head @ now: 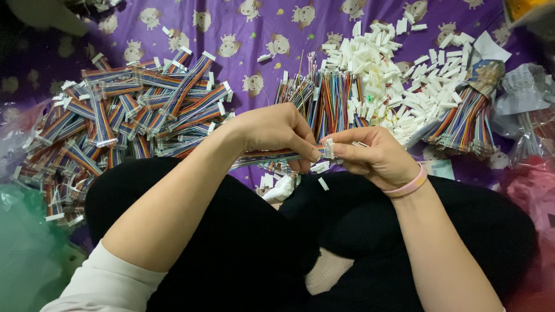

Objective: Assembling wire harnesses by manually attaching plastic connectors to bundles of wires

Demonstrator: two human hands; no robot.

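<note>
A purple cloth printed with small cartoon figures point(231, 34) covers the floor in front of you, and you sit cross-legged on it in black trousers point(243, 242).

Your left hand point(276, 130) is closed around a flat, multicoloured ribbon cable point(263, 156), its thumb and forefinger pinching the cable just short of the end. The cable runs from under that hand back toward your left wrist, above your knee.

Your right hand point(373, 155) meets it from the other side, fingers curled and thumb and forefinger pinched on a small white plastic connector point(329, 149) sitting at the cable's tip. The two hands touch at that point, just above your lap. A pink band point(411, 185) circles your right wrist.

A few loose white connector housings point(321, 167) lie on your trousers just below the hands.

To your left, a wide heap of finished rainbow cables with white ends point(127, 115) spreads across the cloth. Straight ahead stands a bundle of bare multicoloured wires point(326, 101), and beyond it lies a large pile of white plastic housings point(399, 69). To the right of the pile rests another bundle of coloured wires point(468, 121), beside crumpled clear plastic bags point(526, 92).
</note>
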